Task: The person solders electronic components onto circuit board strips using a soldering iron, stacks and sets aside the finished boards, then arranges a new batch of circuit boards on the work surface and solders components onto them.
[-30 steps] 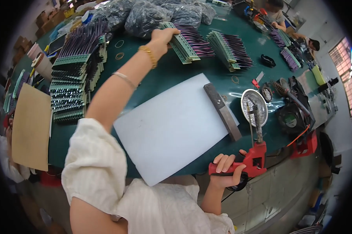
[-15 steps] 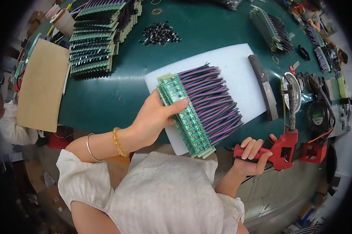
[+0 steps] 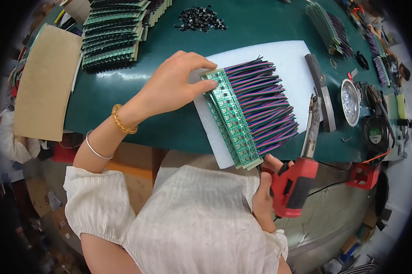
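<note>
A stack of green circuit board panels (image 3: pixel 235 116), with rows of dark, striped wires (image 3: pixel 270 102) along the right side, lies over a white foam sheet (image 3: pixel 286 52). My left hand (image 3: pixel 174 84) grips the stack's far left corner, the thumb on top and the index finger at the far edge. In my right hand (image 3: pixel 264 189) is a red soldering gun (image 3: pixel 295 187), its metal barrel pointing up and away beside the wires. Fingertips of that hand come close to the stack's near right corner; whether they touch it I cannot tell.
A dark metal bar (image 3: pixel 320 91) lies along the foam's right side, with a round metal dish (image 3: pixel 350 102) beyond it. Small black parts (image 3: pixel 200 19) are heaped at the back. More wired panels (image 3: pixel 112 34) stand back left, near a tan board (image 3: pixel 46 86). A red stand (image 3: pixel 363 176) is at right.
My left hand has shifted from the middle of the stack's left edge to its far corner. My right hand has brought the soldering gun off the dish, leftward to the stack, turning it.
</note>
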{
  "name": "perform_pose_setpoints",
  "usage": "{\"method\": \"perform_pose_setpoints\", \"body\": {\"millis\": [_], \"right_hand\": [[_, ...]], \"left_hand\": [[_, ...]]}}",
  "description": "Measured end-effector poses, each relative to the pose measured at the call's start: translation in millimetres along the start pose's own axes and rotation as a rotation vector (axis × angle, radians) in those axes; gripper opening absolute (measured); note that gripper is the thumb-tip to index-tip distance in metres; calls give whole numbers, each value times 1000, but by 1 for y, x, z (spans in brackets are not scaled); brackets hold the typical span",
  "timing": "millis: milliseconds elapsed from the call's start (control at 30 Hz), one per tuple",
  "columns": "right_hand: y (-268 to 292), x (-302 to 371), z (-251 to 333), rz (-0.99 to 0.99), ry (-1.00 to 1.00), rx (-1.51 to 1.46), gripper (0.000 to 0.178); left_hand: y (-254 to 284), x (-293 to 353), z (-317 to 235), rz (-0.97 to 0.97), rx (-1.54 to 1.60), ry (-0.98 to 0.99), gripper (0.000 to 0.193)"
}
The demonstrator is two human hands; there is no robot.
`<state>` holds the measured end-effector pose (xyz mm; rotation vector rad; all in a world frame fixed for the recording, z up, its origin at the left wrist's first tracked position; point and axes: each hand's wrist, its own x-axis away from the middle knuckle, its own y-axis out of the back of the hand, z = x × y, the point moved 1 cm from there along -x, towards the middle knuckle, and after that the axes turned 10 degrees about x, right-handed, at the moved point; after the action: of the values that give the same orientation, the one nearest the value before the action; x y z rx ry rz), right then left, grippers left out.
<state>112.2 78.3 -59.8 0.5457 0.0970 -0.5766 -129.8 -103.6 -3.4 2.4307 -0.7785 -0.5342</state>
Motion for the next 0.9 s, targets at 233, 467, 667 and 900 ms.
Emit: {"method": "perform_pose_setpoints", "body": {"millis": [233,467,667,900], "right_hand": [[-9,5,3,60,5,112,43],[-17,11,6,22,4,119,45],[-26,13,6,-117,11,-143,55],[-10,13,12,86,-16,-45,60]], "left_hand": [[-9,-3,-2,6,-16,7,31],[-1,-19,0,102,166,198,33],[3,-22,-2,110,300,319,38],[4,-26,1,178,386,380,36]]}}
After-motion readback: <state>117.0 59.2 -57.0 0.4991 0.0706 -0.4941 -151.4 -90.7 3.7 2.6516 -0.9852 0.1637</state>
